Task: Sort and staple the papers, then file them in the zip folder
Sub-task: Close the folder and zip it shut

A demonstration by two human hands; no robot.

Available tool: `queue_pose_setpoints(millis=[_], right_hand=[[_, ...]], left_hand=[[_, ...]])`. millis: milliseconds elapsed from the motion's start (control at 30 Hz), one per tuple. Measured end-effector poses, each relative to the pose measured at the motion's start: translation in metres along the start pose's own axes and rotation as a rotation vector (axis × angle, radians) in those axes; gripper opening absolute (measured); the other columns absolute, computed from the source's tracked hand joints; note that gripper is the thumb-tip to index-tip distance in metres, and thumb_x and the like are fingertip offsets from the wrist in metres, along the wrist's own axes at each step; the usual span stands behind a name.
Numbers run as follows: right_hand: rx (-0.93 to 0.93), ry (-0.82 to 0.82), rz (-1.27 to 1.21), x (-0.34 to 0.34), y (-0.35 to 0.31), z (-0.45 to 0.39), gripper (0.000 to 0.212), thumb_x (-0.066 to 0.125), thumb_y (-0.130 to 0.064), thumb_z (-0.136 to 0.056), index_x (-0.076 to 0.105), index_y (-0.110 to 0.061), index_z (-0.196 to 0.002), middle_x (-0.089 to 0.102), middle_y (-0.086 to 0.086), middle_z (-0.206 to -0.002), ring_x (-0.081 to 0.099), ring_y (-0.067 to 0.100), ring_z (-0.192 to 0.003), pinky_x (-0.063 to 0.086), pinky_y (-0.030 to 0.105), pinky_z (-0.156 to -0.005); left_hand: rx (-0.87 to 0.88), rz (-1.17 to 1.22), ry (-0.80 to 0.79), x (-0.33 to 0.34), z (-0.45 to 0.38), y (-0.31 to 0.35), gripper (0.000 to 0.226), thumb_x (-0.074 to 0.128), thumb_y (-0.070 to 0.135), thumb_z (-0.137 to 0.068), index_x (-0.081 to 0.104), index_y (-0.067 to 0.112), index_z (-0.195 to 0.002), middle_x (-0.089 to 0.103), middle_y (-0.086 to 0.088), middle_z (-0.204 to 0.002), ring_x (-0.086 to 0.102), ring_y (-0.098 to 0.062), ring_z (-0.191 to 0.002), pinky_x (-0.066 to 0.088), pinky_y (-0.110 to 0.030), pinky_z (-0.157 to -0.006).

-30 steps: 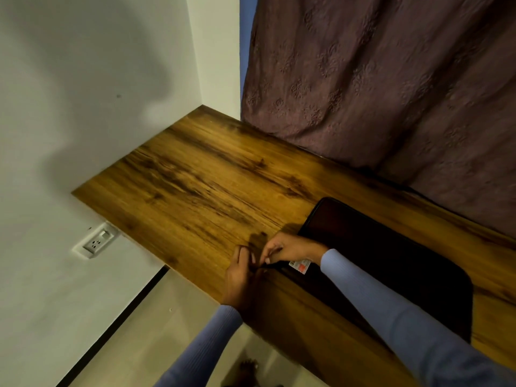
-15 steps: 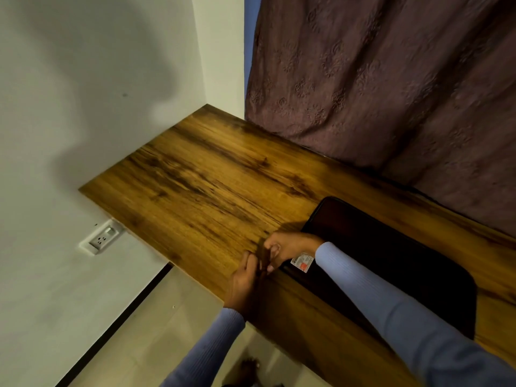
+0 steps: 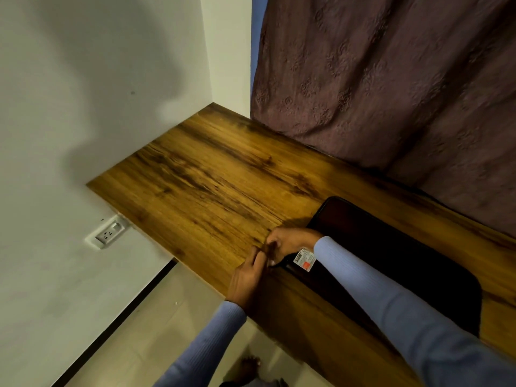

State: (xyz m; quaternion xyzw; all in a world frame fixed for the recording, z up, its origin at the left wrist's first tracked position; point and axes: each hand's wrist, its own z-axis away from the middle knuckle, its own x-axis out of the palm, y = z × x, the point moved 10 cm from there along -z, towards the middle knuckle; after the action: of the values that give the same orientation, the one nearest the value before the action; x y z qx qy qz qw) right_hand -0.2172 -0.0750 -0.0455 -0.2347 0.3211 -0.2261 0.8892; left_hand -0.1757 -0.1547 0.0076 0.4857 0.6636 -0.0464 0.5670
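Observation:
A dark zip folder (image 3: 391, 261) lies flat on the wooden table (image 3: 212, 191), with a white label (image 3: 305, 259) bearing a red square at its near left corner. My right hand (image 3: 290, 241) sits on that corner with its fingers curled in, pinching the folder's edge. My left hand (image 3: 248, 275) reaches up from the table's front edge, and its fingertips pinch the same corner, touching my right hand. Whatever lies between the fingers is hidden. No papers or stapler are in view.
A purple-brown curtain (image 3: 391, 79) hangs behind the table. A white wall (image 3: 83, 107) bounds the left side, with a power socket (image 3: 107, 233) below the tabletop. Bare wood stretches left of the folder. The floor (image 3: 156, 331) and a bare foot (image 3: 248, 364) show below.
Both hands stay at the folder's near left corner. My right hand's fingers have curled in tighter and my left fingertips have closed up against them. The view has shifted slightly.

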Motion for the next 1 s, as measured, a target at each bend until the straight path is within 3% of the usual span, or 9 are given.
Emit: queue_pose_setpoints(millis=[67,200,300,400,500,667,767,900,1000], right_hand=[[-0.014,0.023,-0.051,-0.001,-0.001,0.001,0.02,0.077,-0.003,-0.069,0.065,-0.018,-0.073,0.069,0.012,-0.088,0.062,0.018,-0.083,0.05,0.04,-0.083],[0.022,0.16,-0.161,-0.008,0.003,0.008,0.028,0.074,0.008,-0.068,0.066,-0.005,-0.092,0.059,-0.003,-0.074,0.057,0.01,-0.072,0.05,0.021,-0.061],[0.114,0.272,-0.216,-0.012,0.012,0.012,0.032,0.074,0.01,-0.067,0.068,0.003,-0.098,0.066,0.004,-0.078,0.059,0.009,-0.067,0.051,0.014,-0.052],[0.208,0.37,-0.246,-0.018,0.018,0.013,0.026,0.075,0.006,-0.068,0.071,-0.001,-0.093,0.071,0.01,-0.092,0.066,0.012,-0.08,0.052,0.017,-0.058],[0.325,0.406,-0.282,-0.018,0.023,0.008,0.024,0.075,0.007,-0.069,0.07,0.001,-0.092,0.071,0.012,-0.096,0.068,0.019,-0.085,0.054,0.022,-0.059],[0.413,0.441,-0.184,-0.023,0.025,0.002,0.033,0.07,0.014,-0.069,0.062,0.005,-0.1,0.07,0.016,-0.09,0.066,0.02,-0.067,0.055,0.023,-0.053],[0.441,0.491,-0.112,-0.037,0.033,0.002,0.02,0.069,0.013,-0.072,0.055,-0.002,-0.076,0.069,0.014,-0.084,0.062,0.015,-0.056,0.05,0.02,-0.043],[0.448,0.58,0.12,-0.063,0.035,0.015,0.03,0.068,0.001,-0.076,0.061,-0.002,-0.105,0.063,0.016,-0.109,0.063,0.028,-0.095,0.054,0.031,-0.074],[0.423,0.697,0.268,-0.097,0.039,0.033,0.019,0.066,-0.007,-0.078,0.065,-0.003,-0.097,0.063,0.016,-0.107,0.06,0.03,-0.1,0.051,0.031,-0.079]], left_hand=[[-0.081,0.066,-0.036,0.004,0.003,-0.006,0.023,0.056,0.021,-0.082,0.045,0.009,-0.099,0.053,-0.01,-0.087,0.051,-0.018,-0.055,0.046,-0.025,-0.042],[-0.326,0.295,-0.029,0.011,0.01,-0.031,0.027,0.064,0.029,-0.079,0.061,0.006,-0.093,0.06,-0.006,-0.091,0.056,-0.016,-0.076,0.047,-0.022,-0.067],[-0.378,0.319,-0.005,0.008,0.009,-0.031,0.01,0.072,0.015,-0.078,0.071,0.012,-0.087,0.065,0.004,-0.091,0.055,-0.001,-0.078,0.038,-0.001,-0.072],[-0.457,0.361,-0.051,0.016,0.01,-0.034,0.009,0.069,0.004,-0.079,0.071,0.01,-0.086,0.064,0.007,-0.088,0.055,0.001,-0.076,0.038,0.0,-0.069],[-0.432,0.285,-0.138,0.02,0.009,-0.032,0.011,0.065,0.008,-0.083,0.071,0.015,-0.088,0.067,0.005,-0.094,0.056,-0.003,-0.082,0.04,-0.004,-0.072],[-0.335,0.233,-0.296,0.024,0.0,-0.027,0.015,0.061,0.005,-0.082,0.072,0.015,-0.085,0.07,0.003,-0.093,0.061,-0.01,-0.087,0.043,-0.015,-0.078],[-0.361,0.292,-0.318,0.024,-0.004,-0.03,0.011,0.064,0.003,-0.081,0.071,0.011,-0.081,0.07,-0.001,-0.089,0.062,-0.01,-0.083,0.044,-0.013,-0.076],[-0.376,0.329,-0.403,0.032,-0.008,-0.031,0.006,0.066,0.0,-0.079,0.071,0.004,-0.079,0.069,-0.004,-0.084,0.056,0.001,-0.07,0.04,-0.003,-0.07],[-0.485,0.389,-0.493,0.043,-0.008,-0.045,0.021,0.066,-0.006,-0.075,0.067,0.013,-0.064,0.068,-0.003,-0.074,0.065,-0.018,-0.078,0.051,-0.024,-0.081]])
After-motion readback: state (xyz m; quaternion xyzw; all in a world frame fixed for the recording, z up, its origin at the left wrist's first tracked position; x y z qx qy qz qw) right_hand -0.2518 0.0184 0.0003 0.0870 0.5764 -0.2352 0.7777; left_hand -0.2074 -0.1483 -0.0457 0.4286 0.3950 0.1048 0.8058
